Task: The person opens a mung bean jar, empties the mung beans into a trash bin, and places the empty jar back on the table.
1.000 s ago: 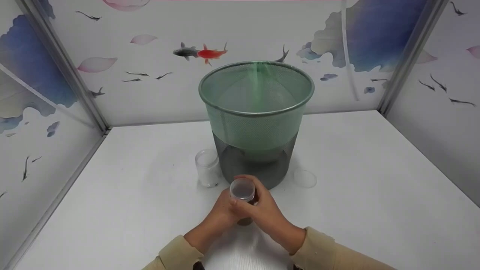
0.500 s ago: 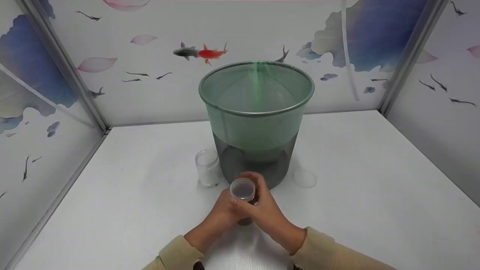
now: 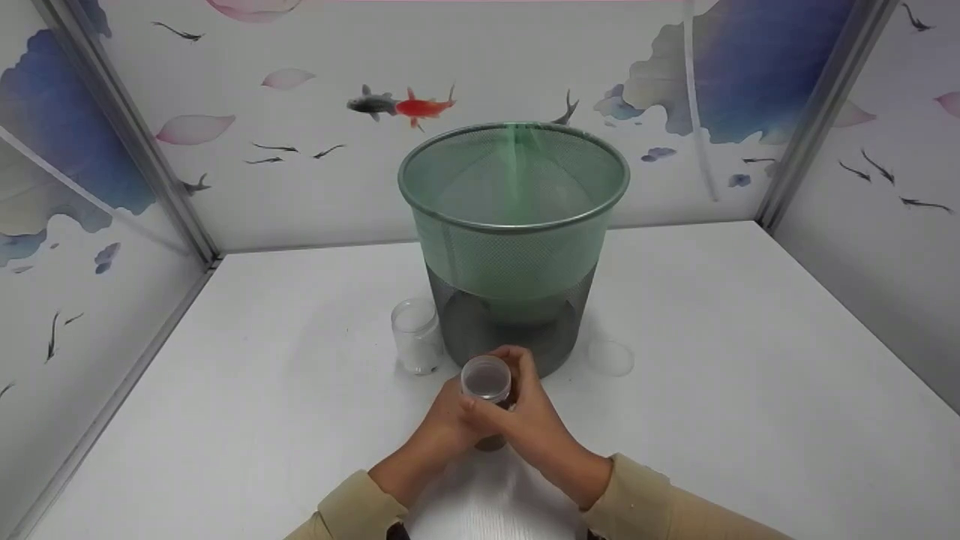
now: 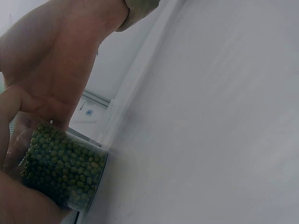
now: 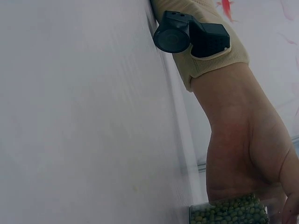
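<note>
A clear jar of green mung beans [image 4: 70, 168] stands upright between both hands, close over the table in the head view. My left hand [image 3: 448, 421] grips its body from the left. Around the upper part my right hand [image 3: 531, 411] is curled, its thumb at the near side of the rim and its fingers at the far side. The round translucent top of the jar faces up. In the left wrist view the beans fill the visible lower part, and the right wrist view shows the left hand at the jar.
Just behind the hands stands a mesh wastebasket [image 3: 517, 337] with a green liner over its rim. Left of it is a second clear jar [image 3: 416, 337]. A thin clear round lid [image 3: 611, 358] lies on the white table [image 3: 285, 390], with printed panels around.
The fingertips of my right hand have shifted a little to the right around the far side of the jar's top. The left hand and the jar have stayed in place.
</note>
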{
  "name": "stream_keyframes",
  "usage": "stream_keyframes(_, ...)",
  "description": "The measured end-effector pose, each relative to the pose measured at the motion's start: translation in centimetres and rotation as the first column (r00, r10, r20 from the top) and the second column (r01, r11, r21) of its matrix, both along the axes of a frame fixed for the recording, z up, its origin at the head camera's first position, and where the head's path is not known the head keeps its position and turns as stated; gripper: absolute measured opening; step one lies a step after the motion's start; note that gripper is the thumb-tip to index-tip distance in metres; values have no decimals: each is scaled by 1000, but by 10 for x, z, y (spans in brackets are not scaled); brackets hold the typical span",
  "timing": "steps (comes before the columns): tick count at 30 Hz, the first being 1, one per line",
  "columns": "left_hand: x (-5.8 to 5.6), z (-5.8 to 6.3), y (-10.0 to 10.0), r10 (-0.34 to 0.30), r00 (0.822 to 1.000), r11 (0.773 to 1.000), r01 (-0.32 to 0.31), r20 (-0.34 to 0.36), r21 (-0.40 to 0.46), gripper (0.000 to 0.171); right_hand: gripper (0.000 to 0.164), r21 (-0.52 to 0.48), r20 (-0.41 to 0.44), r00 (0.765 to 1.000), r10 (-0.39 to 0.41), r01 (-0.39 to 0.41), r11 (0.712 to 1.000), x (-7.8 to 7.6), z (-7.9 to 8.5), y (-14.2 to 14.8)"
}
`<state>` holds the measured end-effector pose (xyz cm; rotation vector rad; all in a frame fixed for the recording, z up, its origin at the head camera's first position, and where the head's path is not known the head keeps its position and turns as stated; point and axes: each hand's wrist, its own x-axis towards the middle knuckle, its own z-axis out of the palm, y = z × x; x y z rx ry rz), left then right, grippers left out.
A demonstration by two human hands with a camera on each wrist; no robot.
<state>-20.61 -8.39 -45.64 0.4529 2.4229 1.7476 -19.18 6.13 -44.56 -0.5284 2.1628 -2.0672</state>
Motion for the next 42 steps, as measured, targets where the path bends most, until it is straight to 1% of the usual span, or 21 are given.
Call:
stream_keyframes(13, 0, -1, 0, 8, 1000, 1000, -8, 4, -2, 59, 67, -10, -13, 1000, -2, 2, 1000, -1, -1, -1)
stream_keyframes(22, -1, -3, 0, 18, 1000, 1000, -18, -19, -6, 54, 61, 5, -14, 1000, 14, -14, 1000, -1, -1, -1)
stream_keyframes(28, 0, -3, 0, -3, 999, 1000, 3, -38, 12, 50, 58, 13, -44, 999, 25, -25, 1000, -1, 0, -1)
stream_keyframes(35, 0, -2, 0, 8, 1000, 1000, -8, -18, 6, 50, 61, 4, -36, 999, 21, -21, 1000, -1, -1, -1)
stream_keyframes(42, 1, 0, -1, 12, 1000, 1000, -12, 7, 7, 54, 58, -8, -17, 1000, 10, -10, 1000, 0, 2, 0)
